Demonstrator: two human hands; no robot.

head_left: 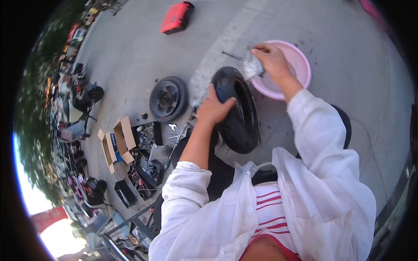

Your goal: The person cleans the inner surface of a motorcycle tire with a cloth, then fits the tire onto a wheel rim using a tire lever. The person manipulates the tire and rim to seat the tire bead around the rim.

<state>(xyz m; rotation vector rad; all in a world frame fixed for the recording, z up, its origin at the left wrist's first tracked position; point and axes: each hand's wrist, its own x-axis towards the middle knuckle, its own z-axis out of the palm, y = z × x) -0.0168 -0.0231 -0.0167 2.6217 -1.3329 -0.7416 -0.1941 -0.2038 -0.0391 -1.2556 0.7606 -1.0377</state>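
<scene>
In the head view, the left hand [213, 108] is spread against the dark tread of a motorcycle tyre [237, 119], thumb and forefinger wide apart; how its other fingers lie is hard to make out. The tyre stands tilted on its tread on the concrete ground [348, 65], just in front of the person's body, with its hollow side turned toward the right. The right hand [273, 63] is closed, fingertips and thumb pinching a silvery, mesh-textured piece [252, 66] whose exact kind cannot be told. That piece hangs just beyond the tyre, at the left rim of a pink basin [307, 71], and the right hand itself is over the basin. A thin dark rod [231, 55] lies near the silvery piece. Left of the tyre, a black spoked wheel [168, 99] lies flat, and nearer the person are a small spanner [173, 127], black trays [150, 167] of small metal parts and an open cardboard box [124, 134]. Farther off lie a red case [176, 17] and, along the left, parked scooters [78, 108].
</scene>
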